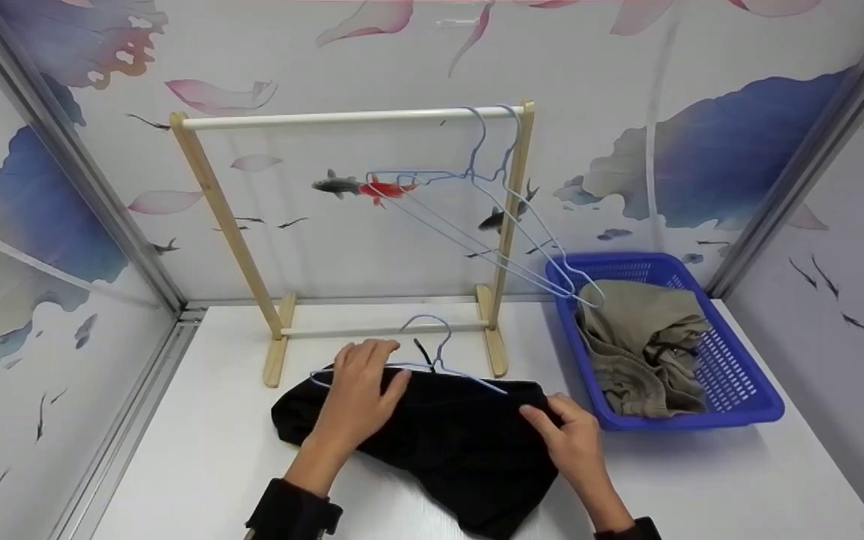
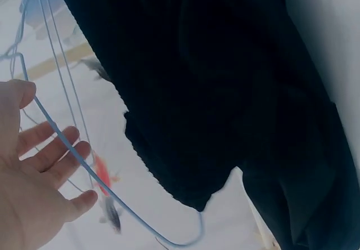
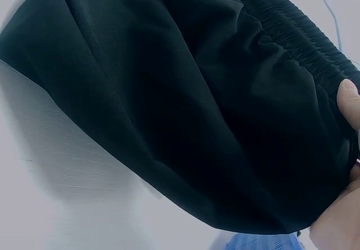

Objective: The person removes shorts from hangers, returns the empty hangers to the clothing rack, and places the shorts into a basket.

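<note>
Black shorts [image 1: 462, 442] with a gathered elastic waistband [image 3: 292, 33] hang over the white table. My right hand [image 1: 573, 439] pinches the waistband's right corner, thumb on the near side. A light blue wire hanger [image 1: 443, 346] lies along the waistband, hook upward; its right arm passes down behind the black cloth and its lower right end is hidden. My left hand [image 1: 361, 394] is over the hanger's left part, fingers spread loosely. In the left wrist view the hanger wire [image 2: 107, 189] crosses in front of those fingers, and its left end is outside the cloth.
A wooden rack [image 1: 222, 206] with a white rail [image 1: 327, 118] stands at the back. Two blue wire hangers [image 1: 526, 236] hang at its right end, their lower corners reaching over a blue basket [image 1: 758, 401]. Khaki clothing [image 1: 638, 337] lies inside. Patterned panels enclose the table [image 1: 192, 420].
</note>
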Motion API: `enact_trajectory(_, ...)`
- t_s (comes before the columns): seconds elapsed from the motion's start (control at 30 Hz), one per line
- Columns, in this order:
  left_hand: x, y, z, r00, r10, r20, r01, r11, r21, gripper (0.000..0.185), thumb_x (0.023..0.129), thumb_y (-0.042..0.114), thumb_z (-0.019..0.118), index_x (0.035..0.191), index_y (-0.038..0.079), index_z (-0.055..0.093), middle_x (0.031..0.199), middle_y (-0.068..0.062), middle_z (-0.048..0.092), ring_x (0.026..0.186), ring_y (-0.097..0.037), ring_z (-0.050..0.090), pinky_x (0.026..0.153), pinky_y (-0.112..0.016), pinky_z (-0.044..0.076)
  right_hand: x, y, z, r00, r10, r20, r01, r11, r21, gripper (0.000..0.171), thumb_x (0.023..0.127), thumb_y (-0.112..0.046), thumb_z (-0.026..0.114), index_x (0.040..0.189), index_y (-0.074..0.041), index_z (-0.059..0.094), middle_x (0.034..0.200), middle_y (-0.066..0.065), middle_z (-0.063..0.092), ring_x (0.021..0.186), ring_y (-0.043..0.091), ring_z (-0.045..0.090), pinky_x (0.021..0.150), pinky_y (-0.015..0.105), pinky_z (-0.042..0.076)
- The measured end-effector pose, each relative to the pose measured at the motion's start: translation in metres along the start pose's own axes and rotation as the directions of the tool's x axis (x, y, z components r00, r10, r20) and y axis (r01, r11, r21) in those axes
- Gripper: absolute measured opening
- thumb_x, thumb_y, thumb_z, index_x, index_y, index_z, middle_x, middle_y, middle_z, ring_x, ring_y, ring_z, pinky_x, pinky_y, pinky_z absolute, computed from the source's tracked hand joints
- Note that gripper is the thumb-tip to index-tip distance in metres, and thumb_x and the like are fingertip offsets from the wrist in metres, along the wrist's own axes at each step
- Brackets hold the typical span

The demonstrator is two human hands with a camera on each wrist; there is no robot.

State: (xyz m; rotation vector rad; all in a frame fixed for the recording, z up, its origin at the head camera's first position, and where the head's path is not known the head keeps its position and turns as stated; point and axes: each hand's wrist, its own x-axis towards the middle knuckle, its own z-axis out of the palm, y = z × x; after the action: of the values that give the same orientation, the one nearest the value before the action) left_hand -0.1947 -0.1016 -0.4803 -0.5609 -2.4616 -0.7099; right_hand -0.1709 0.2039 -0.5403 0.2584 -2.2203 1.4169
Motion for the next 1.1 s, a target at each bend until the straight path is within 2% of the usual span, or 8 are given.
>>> enact_trajectory(0.17,0.002,0.005,0.004,0.996,0.08,0.03,-0.079,0.997,-0.012,0.032,0.101,0.029,0.067,0.124,0.005,0.067,0.117,-0.009,0.069,0.112,-0.03,0.063,0.104,-0.055,0.042,0.001,-0.001,0.001,0.999,-0.044,0.0,0.044,0.999,-0.012,0.04,0.083,-0.006,0.085,0.064,-0.018,0.052,0.069,-0.008,0.048,0.063,0.004,0.041,0.058,0.018,0.034)
enact_trajectory(0.3,0.003,0.005,0.009,0.992,0.125,0.008,-0.125,0.992,-0.008,0.029,0.101,0.029,0.067,0.12,0.007,0.069,0.11,-0.007,0.07,0.105,-0.027,0.064,0.092,-0.046,0.048,0.002,0.0,0.003,0.997,-0.077,-0.007,0.077,0.997,-0.016,0.04,0.081,-0.004,0.086,0.064,-0.017,0.053,0.068,-0.007,0.046,0.062,0.003,0.039,0.058,0.018,0.034)
enact_trajectory(0.47,0.005,0.002,0.014,0.985,0.171,-0.02,-0.172,0.985,-0.01,0.019,0.101,0.025,0.068,0.113,0.01,0.072,0.098,-0.004,0.069,0.091,-0.023,0.064,0.08,-0.039,0.052,0.002,0.001,0.004,0.997,-0.08,-0.014,0.08,0.997,0.011,0.036,0.079,-0.002,0.086,0.065,-0.016,0.057,0.066,-0.004,0.047,0.062,0.003,0.039,0.057,0.017,0.034)
enact_trajectory(0.73,0.005,0.001,0.02,0.978,0.19,-0.081,-0.194,0.98,-0.049,0.002,0.097,0.016,0.072,0.097,0.014,0.073,0.08,0.002,0.058,0.075,-0.017,0.054,0.07,-0.033,0.049,0.002,0.0,0.002,0.998,-0.057,-0.001,0.057,0.998,0.002,0.033,0.082,-0.005,0.085,0.068,-0.021,0.061,0.068,-0.009,0.045,0.061,0.003,0.04,0.057,0.019,0.035)
enact_trajectory(0.87,0.005,0.002,0.023,0.976,0.186,-0.112,-0.196,0.977,-0.086,0.005,0.096,0.012,0.072,0.091,0.013,0.069,0.078,0.002,0.055,0.073,-0.016,0.052,0.07,-0.032,0.048,0.002,-0.001,0.002,0.999,-0.052,0.003,0.052,0.998,0.027,0.031,0.084,-0.006,0.085,0.069,-0.022,0.063,0.069,-0.009,0.046,0.062,0.004,0.041,0.057,0.02,0.036)
enact_trajectory(1.1,0.005,0.004,0.024,0.974,0.172,-0.147,-0.19,0.974,-0.12,0.01,0.096,0.011,0.072,0.087,0.011,0.066,0.075,0.002,0.054,0.071,-0.016,0.05,0.069,-0.032,0.046,0.0,0.003,0.004,0.992,-0.122,-0.04,0.123,0.992,0.039,0.032,0.081,0.008,0.081,0.067,-0.012,0.059,0.074,0.003,0.054,0.071,0.008,0.046,0.064,0.019,0.037)
